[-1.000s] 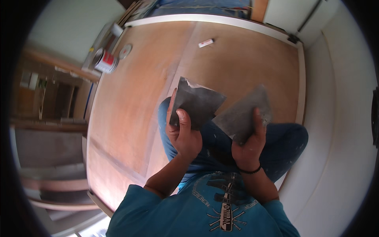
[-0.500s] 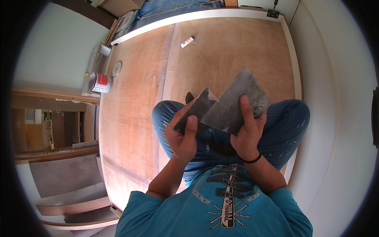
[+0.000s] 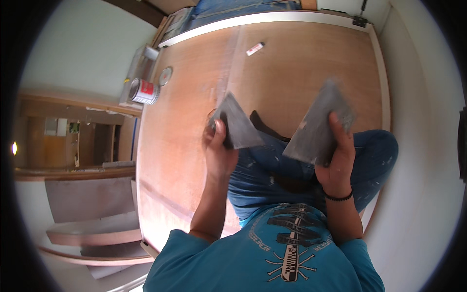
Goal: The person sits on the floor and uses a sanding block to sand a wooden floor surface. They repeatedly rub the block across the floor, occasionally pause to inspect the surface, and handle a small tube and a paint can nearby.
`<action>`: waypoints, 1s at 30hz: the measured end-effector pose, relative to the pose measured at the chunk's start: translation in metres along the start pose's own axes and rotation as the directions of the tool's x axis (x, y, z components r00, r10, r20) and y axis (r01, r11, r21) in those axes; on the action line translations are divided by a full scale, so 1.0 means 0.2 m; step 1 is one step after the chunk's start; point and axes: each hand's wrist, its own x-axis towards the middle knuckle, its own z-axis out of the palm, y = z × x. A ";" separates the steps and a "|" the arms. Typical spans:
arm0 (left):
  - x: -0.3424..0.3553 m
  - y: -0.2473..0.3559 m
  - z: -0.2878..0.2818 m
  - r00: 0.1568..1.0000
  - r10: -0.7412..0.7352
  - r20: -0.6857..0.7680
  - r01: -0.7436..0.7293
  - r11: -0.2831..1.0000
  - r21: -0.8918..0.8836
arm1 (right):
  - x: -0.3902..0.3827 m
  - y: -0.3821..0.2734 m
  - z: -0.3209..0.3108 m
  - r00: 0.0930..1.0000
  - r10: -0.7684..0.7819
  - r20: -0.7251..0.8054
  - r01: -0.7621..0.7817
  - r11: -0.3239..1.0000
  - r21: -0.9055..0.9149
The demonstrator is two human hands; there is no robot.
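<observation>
My left hand [image 3: 221,151] is closed around a thin grey putty spreader [image 3: 239,124], thumb on its face. The spreader tapers to a corner at the top and is slightly blurred. To the right, my right hand [image 3: 338,158] grips a larger grey putty spreader [image 3: 314,129], its thumb lying along the flat side. That one has pale scuffs and dark specks, and its upper tip is smeared by motion. The two spreaders are apart, held above my crossed, jean-clad legs [image 3: 282,182].
I sit on a large wooden panel [image 3: 189,131] with a pale edge. At its left edge stands a red-and-white tin [image 3: 144,91], with a round lid [image 3: 166,76] beside it. A small white tube with a dark cap [image 3: 255,48] lies ahead. A white wall [image 3: 418,160] rises at the right.
The spreaders were overlapping and are now apart. My left hand has moved up and its spreader has turned; my right hand has shifted right. The whole view has shifted slightly.
</observation>
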 end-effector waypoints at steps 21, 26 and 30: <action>0.01 -0.26 0.19 0.965 -0.259 0.035 0.260 0.966 -0.016 | -0.21 0.24 0.16 0.945 0.300 -0.127 -0.310 0.948 -0.068; 0.09 -0.33 -0.15 0.948 -0.106 0.299 0.002 0.944 0.329 | -0.14 0.16 0.11 0.954 0.289 -0.083 -0.289 0.957 0.010; 0.06 -0.19 0.00 0.942 -0.239 0.236 0.203 0.965 0.169 | -0.17 0.18 0.12 0.945 0.325 -0.042 -0.327 0.944 -0.048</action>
